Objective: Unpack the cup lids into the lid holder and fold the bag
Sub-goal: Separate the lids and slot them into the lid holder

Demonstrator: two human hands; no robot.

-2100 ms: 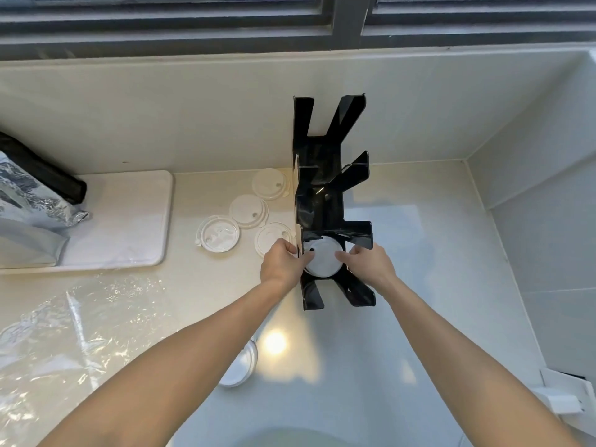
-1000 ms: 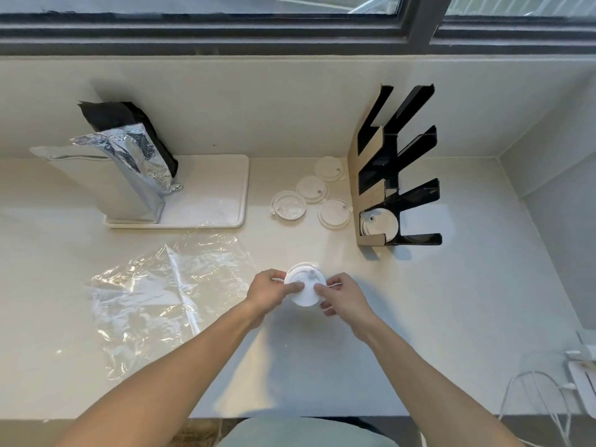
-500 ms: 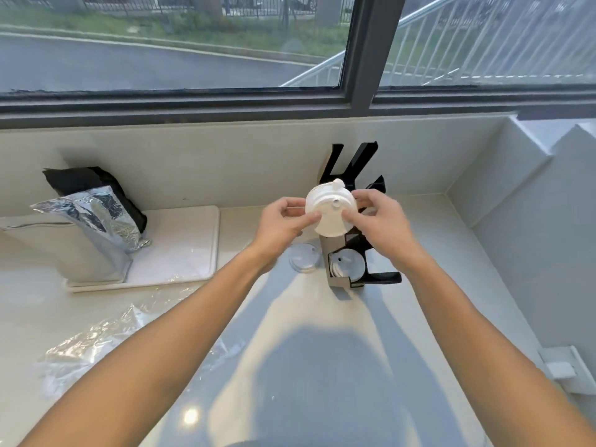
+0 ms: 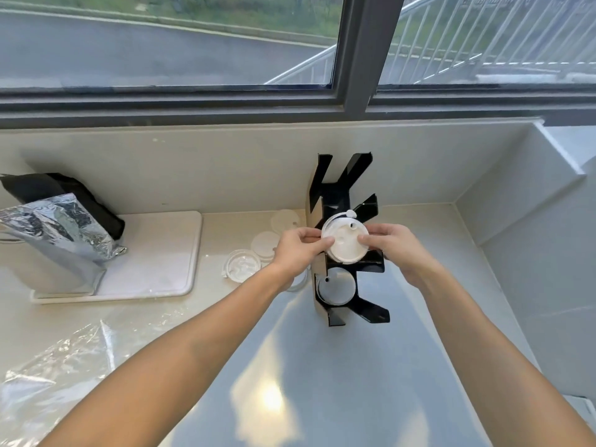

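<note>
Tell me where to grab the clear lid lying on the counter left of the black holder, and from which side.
Take the clear lid by its rim, from above, thumb and fingers on opposite edges. It lies flat on the counter, so only the rim offers a raised edge. Its left side looks more open; white lids sit close on its right. Both hands are busy now with the stack of lids.

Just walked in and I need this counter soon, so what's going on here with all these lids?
A person is loading cup lids into a black lid holder by the wall. Both the left hand and the right hand grip a white stack of lids in front of the holder's middle slot. Its lowest slot already holds a lid. A few loose lids lie on the counter left of the holder, and the clear plastic bag lies unfolded at the near left.
</note>
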